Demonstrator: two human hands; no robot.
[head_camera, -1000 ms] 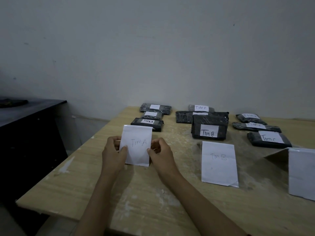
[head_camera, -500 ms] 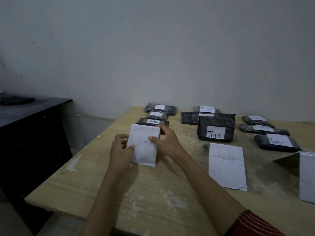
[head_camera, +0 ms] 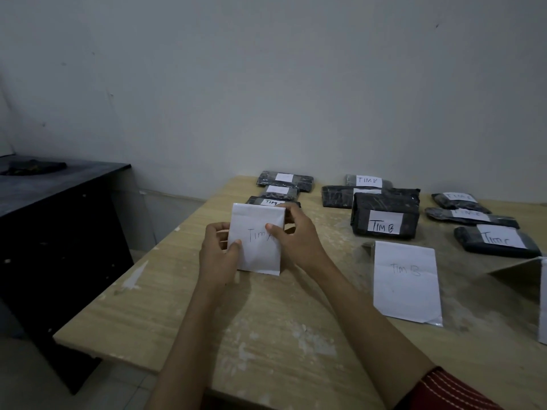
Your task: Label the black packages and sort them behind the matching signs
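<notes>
Both hands hold the white folded "TIM A" sign upright on the wooden table. My left hand pinches its left edge; my right hand grips its right edge, thumb across the writing. Behind it lie three black packages with white labels, the nearest partly hidden by the sign. The "TIM B" sign stands to the right, with black "TIM B" packages behind it. Three "TIM C" packages lie at far right.
A third white sign is cut off by the right frame edge. A dark cabinet stands left of the table with a dark object on top. The white wall runs close behind the packages.
My right hand slid from the sign's lower right corner up to its upper right edge, and the sign now stands a little farther back, near the closest package.
</notes>
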